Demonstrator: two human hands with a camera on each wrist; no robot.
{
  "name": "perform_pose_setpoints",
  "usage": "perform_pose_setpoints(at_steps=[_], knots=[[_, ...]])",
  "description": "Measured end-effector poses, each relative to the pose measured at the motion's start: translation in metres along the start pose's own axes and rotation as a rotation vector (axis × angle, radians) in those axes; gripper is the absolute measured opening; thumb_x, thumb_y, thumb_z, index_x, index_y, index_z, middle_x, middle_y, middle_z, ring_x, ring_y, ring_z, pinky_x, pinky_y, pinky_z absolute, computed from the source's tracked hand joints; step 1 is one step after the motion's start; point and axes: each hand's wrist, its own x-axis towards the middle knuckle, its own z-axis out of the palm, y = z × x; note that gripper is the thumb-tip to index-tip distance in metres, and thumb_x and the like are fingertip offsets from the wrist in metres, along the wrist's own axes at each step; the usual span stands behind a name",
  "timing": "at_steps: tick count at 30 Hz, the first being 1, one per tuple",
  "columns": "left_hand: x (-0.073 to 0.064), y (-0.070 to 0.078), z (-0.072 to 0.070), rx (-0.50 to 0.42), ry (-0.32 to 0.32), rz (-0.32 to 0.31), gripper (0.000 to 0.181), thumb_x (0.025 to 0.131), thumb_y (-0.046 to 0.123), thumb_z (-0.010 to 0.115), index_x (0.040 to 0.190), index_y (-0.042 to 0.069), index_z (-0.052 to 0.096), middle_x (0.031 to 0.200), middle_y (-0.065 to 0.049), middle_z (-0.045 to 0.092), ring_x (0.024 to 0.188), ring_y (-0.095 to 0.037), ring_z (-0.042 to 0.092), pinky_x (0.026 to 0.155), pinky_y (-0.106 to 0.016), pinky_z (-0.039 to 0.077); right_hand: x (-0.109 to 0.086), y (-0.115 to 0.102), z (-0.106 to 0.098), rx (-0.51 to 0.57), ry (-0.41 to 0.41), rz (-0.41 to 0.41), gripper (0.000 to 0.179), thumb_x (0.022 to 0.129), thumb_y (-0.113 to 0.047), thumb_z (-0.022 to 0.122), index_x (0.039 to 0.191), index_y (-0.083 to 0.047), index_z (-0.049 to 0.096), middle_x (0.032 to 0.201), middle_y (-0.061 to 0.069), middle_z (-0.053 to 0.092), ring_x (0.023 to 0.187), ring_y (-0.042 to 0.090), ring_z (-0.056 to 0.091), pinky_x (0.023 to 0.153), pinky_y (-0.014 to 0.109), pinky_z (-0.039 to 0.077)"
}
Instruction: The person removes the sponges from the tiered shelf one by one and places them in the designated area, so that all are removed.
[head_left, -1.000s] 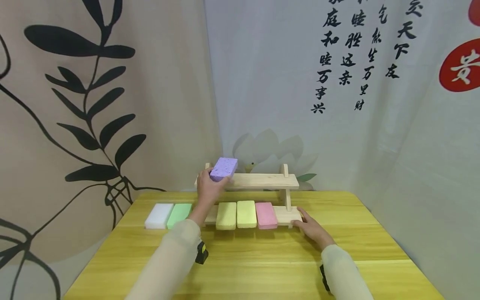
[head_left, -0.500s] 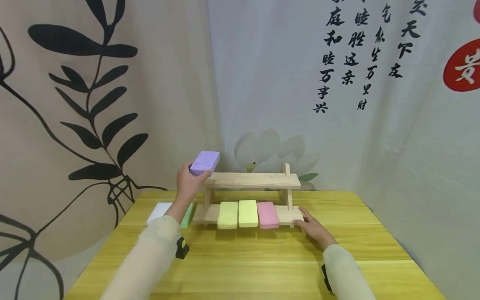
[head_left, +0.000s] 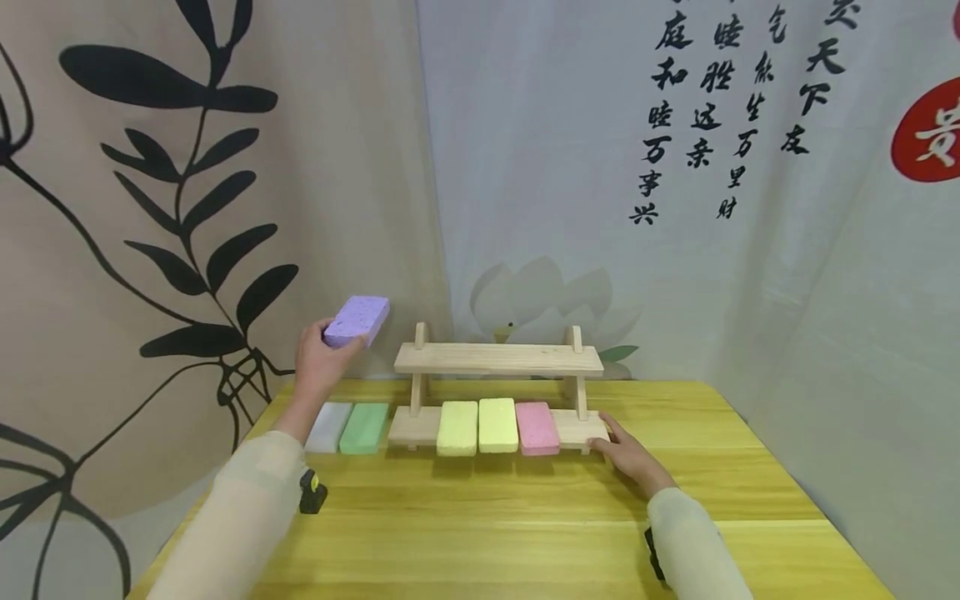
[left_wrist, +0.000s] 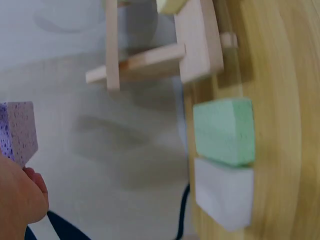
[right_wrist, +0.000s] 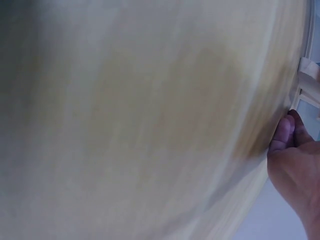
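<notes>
My left hand (head_left: pixel 322 360) grips a purple sponge (head_left: pixel 357 320) between thumb and fingers, raised above the left part of the table. In the left wrist view the same speckled purple sponge (left_wrist: pixel 22 131) shows at the left edge, partly cut off. A two-tier wooden rack (head_left: pixel 498 358) stands at the table's middle. My right hand (head_left: pixel 630 457) holds the right end of its lower board, thumb in front and fingers behind. Two yellow sponges, one paler (head_left: pixel 498 425) and one duller (head_left: pixel 457 428), and a pink sponge (head_left: pixel 537 428) lie on that lower board.
Left of the rack, a green sponge (head_left: pixel 364 428) and a white sponge (head_left: pixel 328 427) lie side by side on the wooden table (head_left: pixel 480 525). My left forearm partly overlaps the white one. A printed curtain (head_left: pixel 525 167) hangs behind the table.
My left hand has carried the purple sponge leftward from over the rack's upper board to beyond its left end. The right hand stays at the lower board's end.
</notes>
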Motion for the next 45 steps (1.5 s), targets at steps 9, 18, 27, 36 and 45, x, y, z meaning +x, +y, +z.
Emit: perform_pose_setpoints(at_steps=[9, 18, 27, 36, 45], knots=[[-0.001, -0.032, -0.031, 0.041, 0.000, -0.047, 0.079, 0.091, 0.040, 0.068, 0.146, -0.007, 0.035, 0.139, -0.028, 0.039, 0.125, -0.039, 0.040, 0.104, -0.053, 0.037, 0.000, 0.000, -0.001, -0.020, -0.004, -0.002, 0.082, 0.098, -0.042, 0.058, 0.160, -0.012, 0.013, 0.154, 0.035, 0.021, 0.141, 0.050, 0.023, 0.112, 0.061, 0.023], [-0.009, -0.069, -0.054, 0.090, 0.021, -0.119, 0.080, 0.091, 0.039, 0.067, 0.147, -0.009, 0.034, 0.141, -0.030, 0.038, 0.128, -0.043, 0.039, 0.107, -0.056, 0.034, 0.002, 0.000, 0.000, -0.015, -0.001, 0.005, 0.083, 0.098, -0.043, 0.059, 0.160, -0.014, 0.013, 0.155, 0.034, 0.022, 0.142, 0.049, 0.023, 0.113, 0.061, 0.022], [-0.015, -0.107, -0.068, 0.101, 0.019, -0.192, 0.083, 0.092, 0.038, 0.066, 0.148, -0.012, 0.028, 0.144, -0.034, 0.033, 0.131, -0.048, 0.034, 0.108, -0.059, 0.032, -0.001, -0.003, 0.000, -0.006, -0.003, 0.005, 0.082, 0.098, -0.042, 0.059, 0.160, -0.013, 0.012, 0.154, 0.036, 0.022, 0.141, 0.050, 0.024, 0.113, 0.061, 0.024], [-0.021, -0.141, -0.074, 0.112, -0.031, -0.261, 0.091, 0.093, 0.041, 0.064, 0.150, -0.014, 0.020, 0.148, -0.039, 0.025, 0.134, -0.051, 0.030, 0.112, -0.058, 0.027, -0.003, 0.000, 0.000, 0.013, -0.013, 0.008, 0.081, 0.098, -0.040, 0.058, 0.160, -0.016, 0.012, 0.156, 0.033, 0.020, 0.143, 0.048, 0.021, 0.112, 0.062, 0.023], [-0.031, -0.165, -0.076, 0.102, -0.082, -0.370, 0.098, 0.093, 0.048, 0.063, 0.152, -0.012, 0.013, 0.150, -0.038, 0.021, 0.136, -0.052, 0.026, 0.113, -0.060, 0.024, -0.001, 0.002, 0.000, 0.015, -0.012, 0.000, 0.082, 0.098, -0.040, 0.060, 0.160, -0.013, 0.013, 0.155, 0.034, 0.021, 0.143, 0.049, 0.022, 0.113, 0.061, 0.023]])
